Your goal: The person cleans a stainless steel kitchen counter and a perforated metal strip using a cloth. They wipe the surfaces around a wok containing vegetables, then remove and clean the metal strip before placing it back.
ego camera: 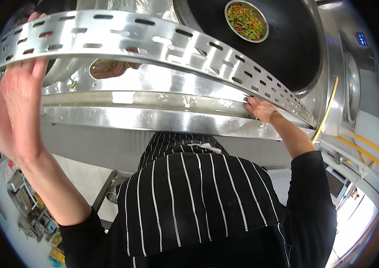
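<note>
A long slotted metal drain cover [109, 35] is raised at the left and slopes down to the right along the front of a stove. My left hand [20, 97] is up against its left part, palm showing, fingers partly hidden behind the metal; whether they grip it is unclear. My right hand [260, 108] is down at the open trough [162, 100] below the cover, fingertips at the trough's inner side; what they hold, if anything, is hidden. A wet brown cloth [110, 68] lies on the steel surface behind the trough.
A large black wok [286, 47] at the back right holds a round metal bowl [263, 36] of chopped green and orange vegetables. A yellow stick or tube [327, 105] leans at the right. Green scraps [72, 84] lie on the wet steel. The steel front edge [176, 122] runs before my apron.
</note>
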`<state>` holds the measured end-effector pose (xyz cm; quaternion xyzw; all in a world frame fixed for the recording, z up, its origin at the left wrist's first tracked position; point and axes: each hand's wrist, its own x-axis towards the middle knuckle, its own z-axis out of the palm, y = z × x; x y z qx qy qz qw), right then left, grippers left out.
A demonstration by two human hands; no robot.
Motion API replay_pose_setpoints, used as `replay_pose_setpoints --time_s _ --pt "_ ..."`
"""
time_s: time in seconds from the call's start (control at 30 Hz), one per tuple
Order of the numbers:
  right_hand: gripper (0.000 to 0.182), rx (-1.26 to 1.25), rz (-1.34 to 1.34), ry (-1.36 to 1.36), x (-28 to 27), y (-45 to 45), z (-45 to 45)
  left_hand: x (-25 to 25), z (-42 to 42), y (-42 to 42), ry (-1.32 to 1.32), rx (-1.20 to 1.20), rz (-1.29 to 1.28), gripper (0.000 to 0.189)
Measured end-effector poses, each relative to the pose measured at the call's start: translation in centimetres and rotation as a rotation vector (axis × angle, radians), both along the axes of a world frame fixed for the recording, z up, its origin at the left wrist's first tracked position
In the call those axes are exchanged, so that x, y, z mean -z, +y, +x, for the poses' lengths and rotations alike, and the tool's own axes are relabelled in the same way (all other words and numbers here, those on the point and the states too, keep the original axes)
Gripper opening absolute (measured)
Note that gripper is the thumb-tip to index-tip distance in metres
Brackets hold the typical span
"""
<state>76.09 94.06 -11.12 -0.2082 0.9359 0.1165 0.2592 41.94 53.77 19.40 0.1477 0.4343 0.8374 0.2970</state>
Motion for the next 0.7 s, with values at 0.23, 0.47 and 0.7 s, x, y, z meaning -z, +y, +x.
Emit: replay_pose_setpoints --time_s 0.23,0.47,0.7 --pt "0.015 -0.083 -0.155 0.148 2.6 1.6 2.1 -1.3 2.8 1.2 0.123 0.016 0.086 0.078" --pt "0.012 -0.256 -0.095 0.128 2.1 2.0 2.1 -2.7 5.6 1.9 0.111 -0.01 0.092 0.073" --pt "0.02 -0.226 -0.185 0.027 2.2 2.9 3.1 -2.6 5.7 3.1 0.04 -0.046 0.138 0.074"
